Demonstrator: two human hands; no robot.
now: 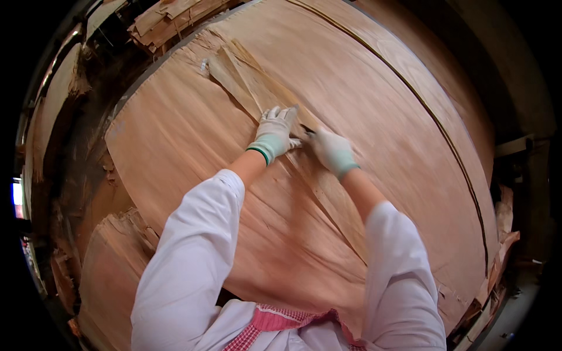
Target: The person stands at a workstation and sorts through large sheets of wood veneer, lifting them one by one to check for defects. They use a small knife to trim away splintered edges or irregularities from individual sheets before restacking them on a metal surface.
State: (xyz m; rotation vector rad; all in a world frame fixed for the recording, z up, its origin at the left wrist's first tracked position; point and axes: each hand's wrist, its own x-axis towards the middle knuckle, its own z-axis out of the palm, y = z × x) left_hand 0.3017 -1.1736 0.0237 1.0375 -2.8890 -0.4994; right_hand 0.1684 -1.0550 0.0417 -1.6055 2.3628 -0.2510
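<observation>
A wide pale-pink wood veneer sheet lies beneath both hands. A narrow, loose veneer strip runs diagonally across it, creased and split toward the upper end. My left hand, in a white glove with a teal cuff, lies on the strip with its fingers stretched out and thumb apart. Just to its right, my right hand, also gloved and slightly blurred, grips a dark blade, probably a knife, whose tip is at the strip.
Stacks of ragged veneer pieces stand beyond the upper left edge. More torn sheets lie at the lower left. A dark curved line crosses the sheet's right side, and broken scraps hang along the right edge.
</observation>
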